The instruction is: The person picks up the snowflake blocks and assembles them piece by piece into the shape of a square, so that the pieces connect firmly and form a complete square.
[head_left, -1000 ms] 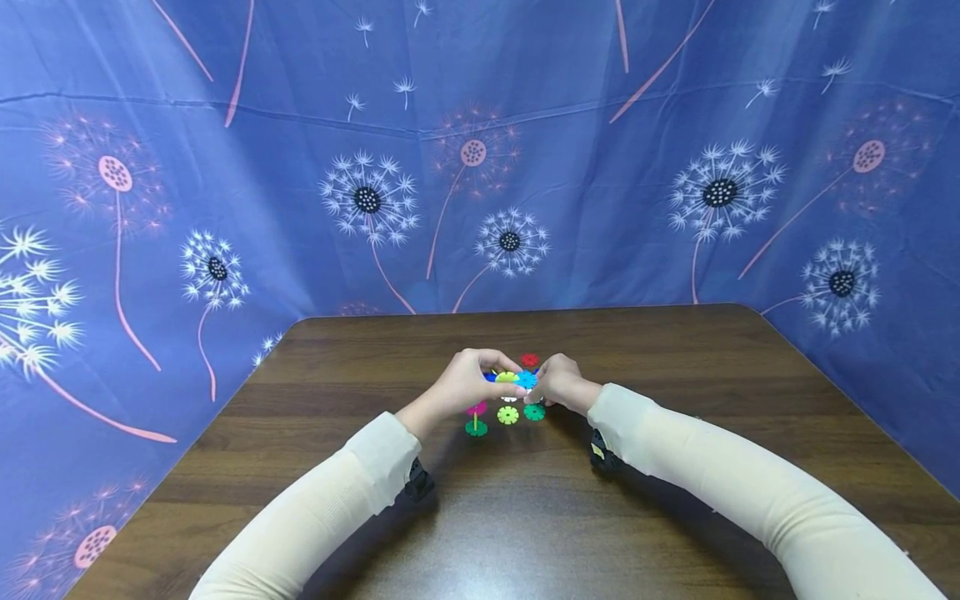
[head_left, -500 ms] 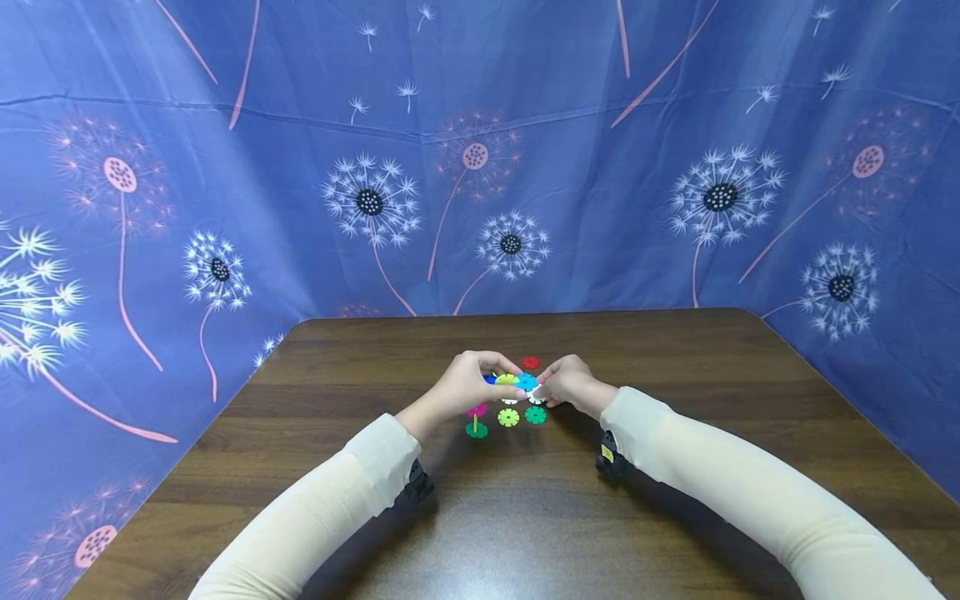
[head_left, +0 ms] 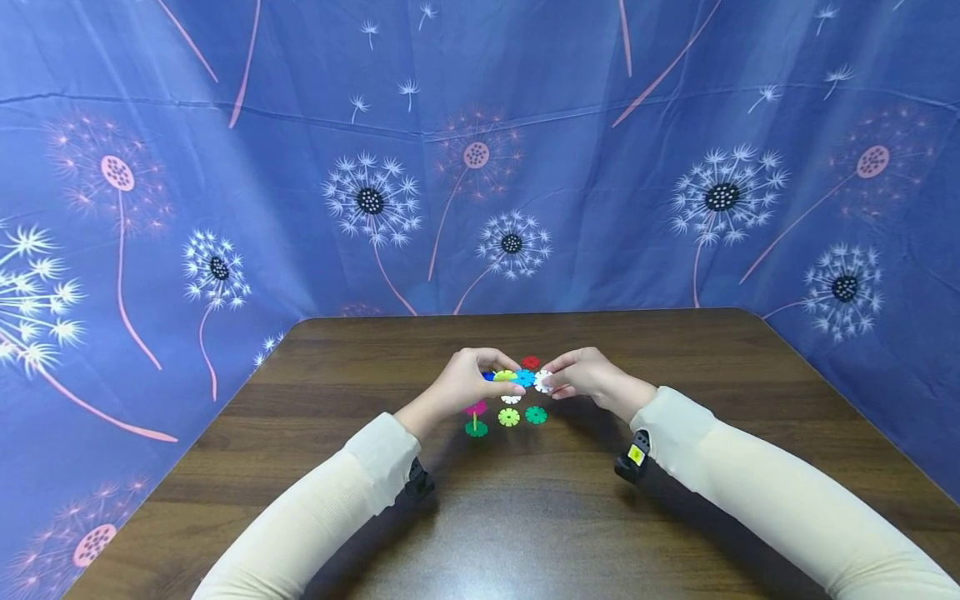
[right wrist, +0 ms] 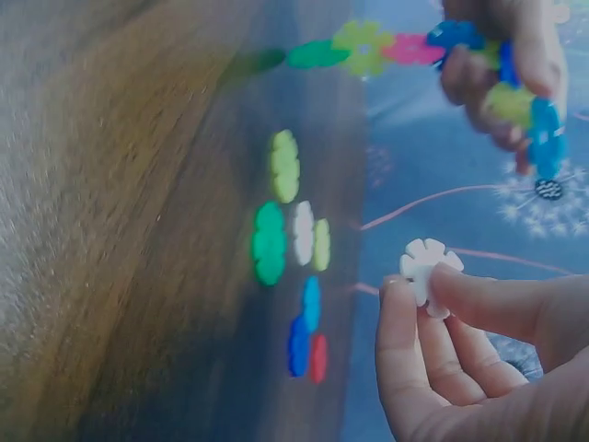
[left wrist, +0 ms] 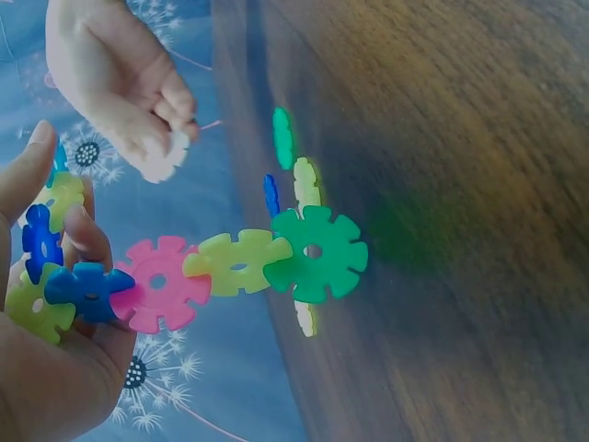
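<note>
1. Left hand (head_left: 467,385): thumb and fingers curled round the upper part of the chain of notched discs (left wrist: 184,296), pinching it. Exactly which discs bear the pressure cannot be told.
2. Chain: raised above the table (head_left: 480,508), bent, with the light blue end disc (right wrist: 548,152) toward the right hand and the green end disc (left wrist: 342,262) beyond the left fingers.
3. Right hand (head_left: 600,379): white disc (right wrist: 421,262) pinched between thumb and forefinger; near the light blue end disc, apart from it.
4. On the table, loose: a green disc (right wrist: 270,244), a yellow-green disc (right wrist: 285,166), a red disc (right wrist: 318,359) and others.
5. Handling, judged: discs look like thin plastic, light and fairly stiff, perhaps a little slick. Slots probably flex slightly; thin petals could bend if forced askew. Long free chain may sag or twist at its joints.
6. Hold, judged: white disc best pinched flat by one edge, opposite slots left bare; chain best braced close behind the light blue end disc.
</note>
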Action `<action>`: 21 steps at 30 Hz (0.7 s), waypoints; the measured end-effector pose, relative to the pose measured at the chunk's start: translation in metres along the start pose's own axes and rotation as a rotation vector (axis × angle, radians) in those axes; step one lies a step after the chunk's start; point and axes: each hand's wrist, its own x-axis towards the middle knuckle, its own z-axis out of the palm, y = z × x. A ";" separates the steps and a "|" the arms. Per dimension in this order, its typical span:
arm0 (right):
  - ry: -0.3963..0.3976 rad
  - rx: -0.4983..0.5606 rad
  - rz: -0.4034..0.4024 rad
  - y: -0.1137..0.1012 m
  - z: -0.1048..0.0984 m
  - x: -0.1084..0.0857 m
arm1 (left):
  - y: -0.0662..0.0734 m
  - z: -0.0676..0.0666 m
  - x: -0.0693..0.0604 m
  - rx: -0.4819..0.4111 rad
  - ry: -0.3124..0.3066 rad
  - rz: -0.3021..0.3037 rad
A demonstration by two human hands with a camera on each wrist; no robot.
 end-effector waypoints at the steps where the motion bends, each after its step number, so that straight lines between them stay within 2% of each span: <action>1: -0.004 0.007 -0.016 -0.001 -0.001 -0.003 | 0.000 0.000 0.000 -0.004 0.001 -0.006; 5: -0.011 0.021 -0.068 -0.005 -0.004 -0.016 | 0.000 -0.001 0.000 -0.018 0.001 -0.020; 12: 0.008 0.002 -0.113 -0.012 -0.009 -0.033 | -0.001 0.000 0.001 -0.016 -0.005 -0.015; 21: 0.018 0.006 -0.122 -0.021 -0.009 -0.045 | 0.002 0.001 0.001 -0.009 -0.005 -0.010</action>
